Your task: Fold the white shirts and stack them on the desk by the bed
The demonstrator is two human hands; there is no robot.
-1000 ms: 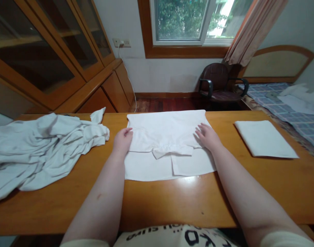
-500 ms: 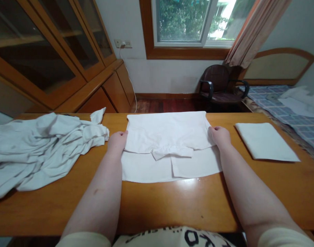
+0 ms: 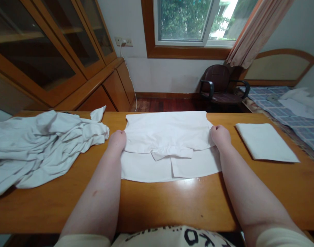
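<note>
A white garment (image 3: 167, 133) lies folded over on itself in front of me, with a gathered, belt-like strip across its middle and a slit in the lower layer. My left hand (image 3: 118, 140) is closed on its left edge. On the opposite side my right hand (image 3: 221, 136) grips the right edge, fingers curled in. Between the two hands the cloth is drawn fairly flat on the wooden table (image 3: 157, 206). The fingertips of both hands are partly hidden.
A crumpled heap of white cloth (image 3: 49, 144) covers the table's left part. To the right rests a neatly folded white cloth (image 3: 266, 142). Beyond the table stand a brown armchair (image 3: 217, 84), a bed (image 3: 288, 109) and a wooden cabinet (image 3: 95, 79).
Both hands have curled tighter on the garment's side edges, and the sides are pulled slightly outward. The garment otherwise lies in the same place.
</note>
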